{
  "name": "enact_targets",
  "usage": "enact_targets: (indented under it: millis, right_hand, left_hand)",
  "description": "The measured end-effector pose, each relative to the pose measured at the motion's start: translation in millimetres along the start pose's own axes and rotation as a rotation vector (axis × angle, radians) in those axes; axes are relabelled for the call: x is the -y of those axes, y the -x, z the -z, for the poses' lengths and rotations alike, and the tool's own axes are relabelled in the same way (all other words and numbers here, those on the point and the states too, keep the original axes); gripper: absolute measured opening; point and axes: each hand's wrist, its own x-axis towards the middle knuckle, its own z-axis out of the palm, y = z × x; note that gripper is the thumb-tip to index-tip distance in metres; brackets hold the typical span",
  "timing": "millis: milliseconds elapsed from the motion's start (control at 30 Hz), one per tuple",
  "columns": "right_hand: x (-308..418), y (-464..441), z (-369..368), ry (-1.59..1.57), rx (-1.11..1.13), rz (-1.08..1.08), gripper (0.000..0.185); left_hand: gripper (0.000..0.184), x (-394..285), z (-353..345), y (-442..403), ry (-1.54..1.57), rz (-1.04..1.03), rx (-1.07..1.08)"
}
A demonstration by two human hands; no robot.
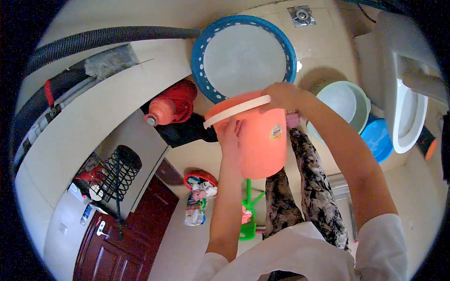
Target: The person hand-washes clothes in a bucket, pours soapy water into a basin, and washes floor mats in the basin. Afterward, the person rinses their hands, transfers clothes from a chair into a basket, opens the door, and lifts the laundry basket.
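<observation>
Nearest, a white shirt is seen at the lower edge, with black-and-white patterned trousers extending beyond it. Ahead of the torso, an orange bucket is held raised and tilted between the two hands. Its long axis is slanted in the view, with the mouth pointed away from the wearer, toward the upper left, and the closed base pointed back toward the legs. The labelled side, with a small sticker, is turned to the camera. The rim is gripped at its right edge by the right grip, which is closed there beside one end of the cream handle. The bucket's side is touched just below the handle by the fingers of the left grip; whether that grip is closed cannot be told. Past the bucket, on the floor, a green plastic stool and a red basket filled with cloths are seen at the lower left, with a pink-red thermos farther along. To the right, a pale green basin is placed beside a blue basin, near a white ceramic fixture. Beyond the bucket's mouth, a large blue tub with white dots around its rim is set on the floor. Farther still, a square floor drain is seen.
</observation>
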Motion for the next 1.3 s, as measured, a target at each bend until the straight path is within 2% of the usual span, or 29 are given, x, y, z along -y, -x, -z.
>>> enact_targets:
  millis: [67,167,300,533,600,667,800,900,967,1000,1033,1067,1100,1133,1167,1233,1300]
  right_hand:
    - [-5.6,-4.4,-1.6,-0.025,-0.032,0.014,0.048]
    - [-6.2,-7.7,-0.2,-0.057,-0.064,0.008,0.047]
    - [-7.6,-11.6,2.8,-0.062,-0.051,-0.015,0.046]
    - [-7.4,-13.5,3.8,-0.083,-0.052,-0.023,0.045]
    - [-13.4,-13.1,1.6,-0.072,-0.106,0.031,0.046]
    - [-15.5,-12.0,0.4,-0.058,-0.094,0.008,0.046]
    - [-14.9,7.3,-4.9,-0.030,-0.133,0.003,0.044]
    - [-11.2,7.9,-34.7,0.035,-0.265,0.117,0.040]
    - [-2.7,26.5,-55.7,0.131,-0.292,0.096,0.036]
    - [1.2,40.9,-69.8,0.143,-0.272,0.093,0.034]
    - [3.7,57.6,-86.9,0.152,-0.253,0.074,0.033]
    - [3.9,66.5,-116.2,0.214,-0.271,0.029,0.032]
    - [2.9,72.3,-151.1,0.266,-0.292,-0.023,0.031]
    - [2.9,80.8,-181.8,0.210,-0.367,0.060,0.033]
    - [5.5,97.1,-207.3,0.150,-0.452,0.138,0.035]
    - [32.3,189.1,-192.5,0.084,-0.518,0.333,0.052]
    - [36.5,243.6,-221.6,-0.147,-0.985,0.373,0.070]
  left_hand:
    - [0.029,-4.0,-7.2,-5.4,-0.055,0.010,-0.068]
    - [0.023,-6.4,-7.0,-11.7,-0.074,-0.003,0.001]
    - [0.023,-10.0,-10.7,-15.4,-0.077,0.029,-0.013]
    - [0.029,-8.2,-6.5,-23.3,-0.080,0.046,-0.015]
    - [0.032,-2.0,-4.4,-30.0,-0.082,0.037,-0.021]
    - [0.039,5.1,-1.4,-35.3,-0.071,-0.063,0.059]
    - [0.040,11.2,-4.5,-25.5,-0.049,-0.025,0.040]
    - [0.036,11.1,11.5,-12.4,-0.078,-0.026,0.008]
    - [0.021,13.7,14.2,16.1,-0.092,0.079,-0.100]
    - [0.024,22.5,23.5,31.4,-0.034,0.096,-0.063]
    - [0.029,42.9,55.2,26.4,-0.115,0.147,-0.083]
    - [0.032,56.9,77.2,38.9,-0.145,0.217,0.083]
    - [0.034,65.4,80.1,71.0,-0.205,0.217,0.063]
    - [0.036,76.4,95.4,84.5,-0.289,0.253,0.055]
    - [0.041,90.4,115.7,91.7,-0.213,0.210,0.092]
    - [0.046,88.0,127.2,133.1,-0.213,0.125,0.181]
    - [0.055,78.2,139.8,157.2,-0.312,0.030,0.292]
